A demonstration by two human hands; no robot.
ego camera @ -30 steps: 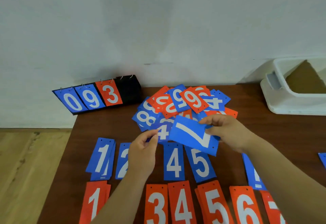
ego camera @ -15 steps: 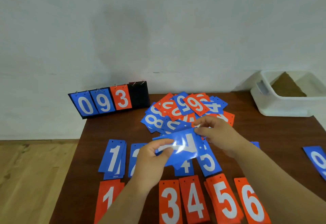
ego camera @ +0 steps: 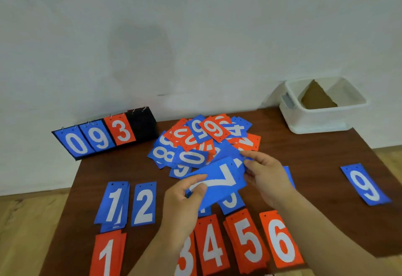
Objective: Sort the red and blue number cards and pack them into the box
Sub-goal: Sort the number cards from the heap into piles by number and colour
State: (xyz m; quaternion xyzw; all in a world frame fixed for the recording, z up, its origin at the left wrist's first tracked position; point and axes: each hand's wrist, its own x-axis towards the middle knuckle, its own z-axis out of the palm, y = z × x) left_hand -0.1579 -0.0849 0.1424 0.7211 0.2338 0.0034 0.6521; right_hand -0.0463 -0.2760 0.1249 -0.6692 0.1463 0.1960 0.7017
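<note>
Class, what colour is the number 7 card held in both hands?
Blue with a white 7, clearest in the head view.

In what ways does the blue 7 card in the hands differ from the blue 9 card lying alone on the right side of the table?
The blue 7 card is lifted, pinched at its ends by the left hand and the right hand; the blue 9 card lies flat on the table, untouched. The 7 is turned sideways; the 9 reads nearly upright. Both are blue with white digits.
</note>
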